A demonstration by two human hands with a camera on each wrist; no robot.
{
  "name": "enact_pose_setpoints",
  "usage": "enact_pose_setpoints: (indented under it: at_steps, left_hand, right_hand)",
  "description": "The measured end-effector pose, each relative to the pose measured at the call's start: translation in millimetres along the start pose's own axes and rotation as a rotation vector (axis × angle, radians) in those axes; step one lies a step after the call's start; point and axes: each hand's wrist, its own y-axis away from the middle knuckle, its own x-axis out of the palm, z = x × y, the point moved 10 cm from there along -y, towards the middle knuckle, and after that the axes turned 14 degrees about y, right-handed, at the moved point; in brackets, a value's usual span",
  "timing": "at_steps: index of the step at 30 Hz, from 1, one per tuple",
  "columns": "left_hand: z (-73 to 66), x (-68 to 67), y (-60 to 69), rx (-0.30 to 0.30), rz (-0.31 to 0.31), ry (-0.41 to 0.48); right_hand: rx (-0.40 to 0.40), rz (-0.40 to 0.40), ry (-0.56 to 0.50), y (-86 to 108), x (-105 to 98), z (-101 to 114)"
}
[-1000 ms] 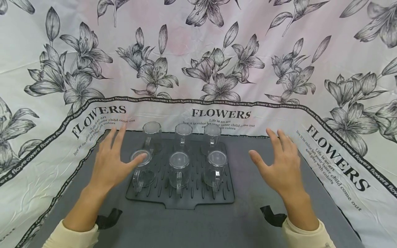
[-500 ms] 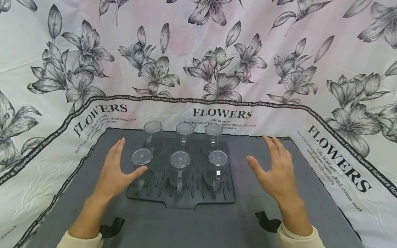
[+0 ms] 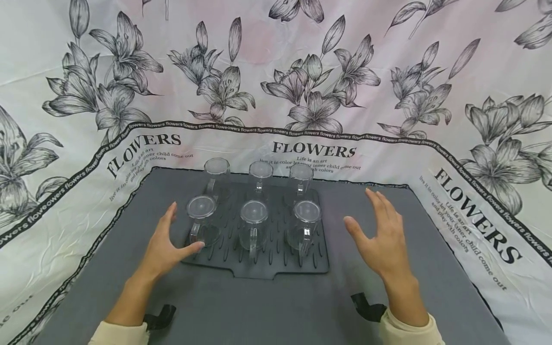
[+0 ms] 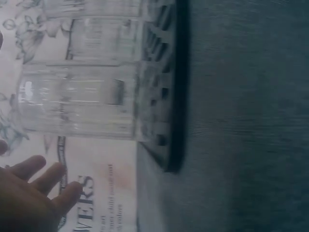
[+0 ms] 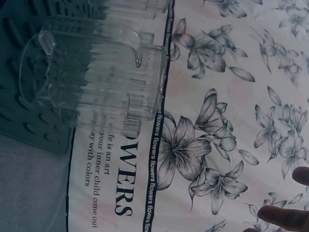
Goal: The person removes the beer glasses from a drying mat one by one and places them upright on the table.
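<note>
A white and pale-pink fabric sheet [image 3: 267, 108], creased in places, walls in the back and both sides of a flat, dark-grey tabletop [image 3: 258, 306]. Black line-drawn lilies [image 3: 316, 109] cover it; below them runs a narrow black lettered band [image 3: 276, 131], then bold black "FLOWERS" lettering [image 3: 315, 149]. The light is soft.

A hand could pass over the counter [image 3: 241, 309] before the mat [image 3: 254, 274] or between the right hand [image 3: 381, 244] and front mugs [image 3: 254, 212]. Those, handles jutting forward, block the rear mugs [image 3: 260, 172]; cloth [image 3: 233, 139] closes the back.
</note>
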Motion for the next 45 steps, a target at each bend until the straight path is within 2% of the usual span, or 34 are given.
enact_pose_setpoints:
  at_steps: [9,14,19,23,29,37,45]
  left_hand:
    - [26.8,10.8,8.0,-0.012,0.041,0.026]
    - [40.0,13.0,10.6,-0.053,0.064,0.028]
    - [53.3,16.3,13.3,-0.117,0.105,-0.012]
    - [61.4,19.4,17.2,-0.14,0.139,-0.042]
    - [68.5,22.2,19.8,-0.144,0.16,-0.112]
    - [68.0,26.2,17.4,-0.083,0.161,-0.166]
    - [69.7,28.3,18.6,-0.085,0.148,-0.206]
  right_hand:
    - [0.019,0.027,-0.028,8.1,12,-3]
    - [0.023,0.025,-0.041,10.1,15,-4]
    - [0.033,0.045,-0.038,12.5,21,-6]
    - [0.049,0.075,-0.05,15.8,27,-7]
    - [0.063,0.107,-0.074,18.7,34,-8]
    - [0.091,0.147,-0.094,21.8,43,-12]
    - [0.09,0.179,-0.106,28.2,56,-10]
